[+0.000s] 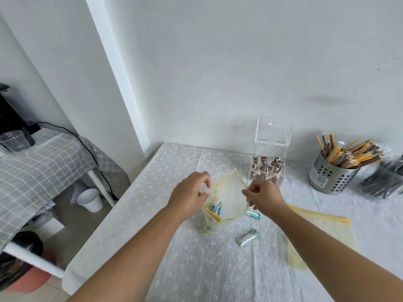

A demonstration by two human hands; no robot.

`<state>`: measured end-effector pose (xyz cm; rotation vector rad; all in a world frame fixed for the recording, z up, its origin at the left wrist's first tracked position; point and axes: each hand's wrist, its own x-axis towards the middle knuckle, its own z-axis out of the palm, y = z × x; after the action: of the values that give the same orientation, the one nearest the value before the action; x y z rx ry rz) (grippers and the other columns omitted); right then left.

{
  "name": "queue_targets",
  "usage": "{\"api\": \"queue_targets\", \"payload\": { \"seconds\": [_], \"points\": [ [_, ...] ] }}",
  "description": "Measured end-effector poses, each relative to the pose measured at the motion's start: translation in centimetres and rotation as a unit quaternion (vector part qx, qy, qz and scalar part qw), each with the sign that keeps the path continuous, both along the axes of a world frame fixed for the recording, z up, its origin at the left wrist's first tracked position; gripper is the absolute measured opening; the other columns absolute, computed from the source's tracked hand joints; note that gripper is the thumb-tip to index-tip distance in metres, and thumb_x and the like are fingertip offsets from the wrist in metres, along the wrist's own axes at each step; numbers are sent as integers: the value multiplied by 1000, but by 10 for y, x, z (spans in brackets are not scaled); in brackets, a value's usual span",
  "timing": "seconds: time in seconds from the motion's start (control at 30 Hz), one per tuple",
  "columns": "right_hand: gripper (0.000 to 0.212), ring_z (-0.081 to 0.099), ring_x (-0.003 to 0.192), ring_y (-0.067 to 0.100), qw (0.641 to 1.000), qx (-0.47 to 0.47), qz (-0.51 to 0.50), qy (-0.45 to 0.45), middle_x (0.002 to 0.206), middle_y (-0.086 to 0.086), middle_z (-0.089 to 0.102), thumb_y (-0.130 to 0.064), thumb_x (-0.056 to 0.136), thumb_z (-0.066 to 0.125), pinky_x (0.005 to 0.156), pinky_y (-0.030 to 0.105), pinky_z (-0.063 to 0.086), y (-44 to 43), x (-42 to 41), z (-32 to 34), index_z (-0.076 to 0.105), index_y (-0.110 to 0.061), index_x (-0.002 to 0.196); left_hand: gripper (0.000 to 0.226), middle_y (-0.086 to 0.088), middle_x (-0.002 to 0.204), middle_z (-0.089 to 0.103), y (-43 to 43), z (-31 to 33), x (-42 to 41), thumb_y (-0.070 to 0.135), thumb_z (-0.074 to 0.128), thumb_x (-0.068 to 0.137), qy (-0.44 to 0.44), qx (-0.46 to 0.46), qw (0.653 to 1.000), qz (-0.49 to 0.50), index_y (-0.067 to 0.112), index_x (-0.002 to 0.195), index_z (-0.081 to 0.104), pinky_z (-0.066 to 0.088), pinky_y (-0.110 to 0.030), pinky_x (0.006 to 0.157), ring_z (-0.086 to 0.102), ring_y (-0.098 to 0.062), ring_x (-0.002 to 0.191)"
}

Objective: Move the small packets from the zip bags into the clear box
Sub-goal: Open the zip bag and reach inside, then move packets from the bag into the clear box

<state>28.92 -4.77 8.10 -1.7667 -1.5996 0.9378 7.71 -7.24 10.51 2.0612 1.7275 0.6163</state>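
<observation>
A clear zip bag (pixel 229 198) with a yellow seal strip stands open at the table's middle. My left hand (pixel 188 196) pinches its left edge and my right hand (pixel 262 196) pinches its right edge, holding the mouth apart. Several small blue and white packets (pixel 216 208) sit inside the bag. Two more packets lie loose on the cloth, one (pixel 253 214) just under my right hand and one (pixel 248 237) nearer me. The tall clear box (pixel 270 153) stands behind the bag with its lid up and brown packets in its lower part. A second, flat zip bag (pixel 322 234) lies under my right forearm.
A perforated steel cup (pixel 331 174) full of yellow and brown stick packets stands at the right, beside a clear container of dark sticks (pixel 383 182). The table's left edge (pixel 113 205) drops to the floor, where a white cup (pixel 90 199) sits. A checked-cloth side table (pixel 43 158) stands at the left.
</observation>
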Motion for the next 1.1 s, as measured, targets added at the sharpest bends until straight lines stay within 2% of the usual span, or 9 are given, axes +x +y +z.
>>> {"api": "queue_targets", "payload": {
  "seconds": [0.13, 0.23, 0.33, 0.43, 0.6, 0.8, 0.9, 0.97, 1.1],
  "points": [
    [21, 61, 53, 17, 1000, 10, 2, -21, 68, 15, 70, -13, 82, 69, 62, 35, 57, 2, -2, -3, 60, -7, 64, 4, 10, 113, 60, -5, -4, 8, 26, 63, 84, 66, -41, 997, -2, 29, 86, 65, 49, -28, 79, 60, -11, 86],
    [24, 58, 50, 15, 999, 17, 2, -31, 64, 12, 68, -13, 82, 69, 59, 30, 53, 2, -2, -2, 58, -11, 61, 45, 2, 130, 56, -1, -7, 9, 29, 64, 83, 106, -100, 989, 33, 19, 126, 57, 46, -32, 96, 54, -18, 117],
    [24, 65, 60, 25, 999, 27, -1, -39, 62, 11, 66, -12, 81, 67, 62, 33, 55, 1, 0, 0, 56, -12, 60, 60, -4, 140, 46, 7, 0, 7, 13, 60, 82, 119, -108, 986, 45, 15, 139, 41, 42, -32, 102, 45, -21, 127],
    [22, 68, 71, 31, 999, 33, -1, -39, 71, 15, 69, -13, 81, 68, 65, 36, 56, 2, 1, 2, 58, -11, 62, 63, -4, 144, 42, 17, 13, 2, 3, 55, 82, 111, -71, 990, 50, 13, 141, 39, 36, -30, 106, 41, -21, 131],
    [25, 61, 56, 20, 999, 14, 17, -28, 66, 16, 67, -18, 80, 71, 61, 36, 56, 4, -3, 0, 58, -3, 65, 54, 2, 142, 45, 33, 24, -4, -4, 53, 84, 128, 3, 992, 13, 15, 135, 50, 33, -24, 104, 45, -17, 128],
    [32, 62, 52, 17, 995, -66, 57, -47, 61, 6, 63, -23, 82, 70, 54, 30, 53, -2, -9, -15, 51, -12, 60, 43, 1, 134, 54, 27, -5, -5, 12, 60, 87, 137, -66, 988, -21, 17, 129, 55, 40, -27, 101, 53, -17, 118],
    [37, 50, 48, 10, 994, 10, 27, -104, 51, -4, 53, -30, 85, 66, 47, 23, 41, -5, -10, -11, 47, -16, 55, 66, 6, 139, 44, 18, -17, -3, 30, 67, 81, 129, -104, 986, -11, 26, 141, 38, 42, -33, 101, 49, -17, 122],
    [37, 41, 46, 6, 988, 99, 10, -120, 47, -9, 45, -30, 85, 64, 45, 21, 32, -7, -13, -3, 46, -19, 55, 77, 2, 139, 41, 16, -20, -1, 22, 68, 78, 121, -130, 984, -20, 25, 145, 30, 42, -34, 101, 47, -18, 123],
    [16, 55, 58, 14, 974, 148, 144, -94, 63, 0, 62, -20, 85, 63, 59, 29, 49, -5, -36, 1, 65, -10, 73, 68, -1, 138, 44, 16, -17, 1, 1, 59, 80, 86, -97, 991, -22, 18, 142, 38, 42, -28, 99, 48, -18, 121]
  ]
}}
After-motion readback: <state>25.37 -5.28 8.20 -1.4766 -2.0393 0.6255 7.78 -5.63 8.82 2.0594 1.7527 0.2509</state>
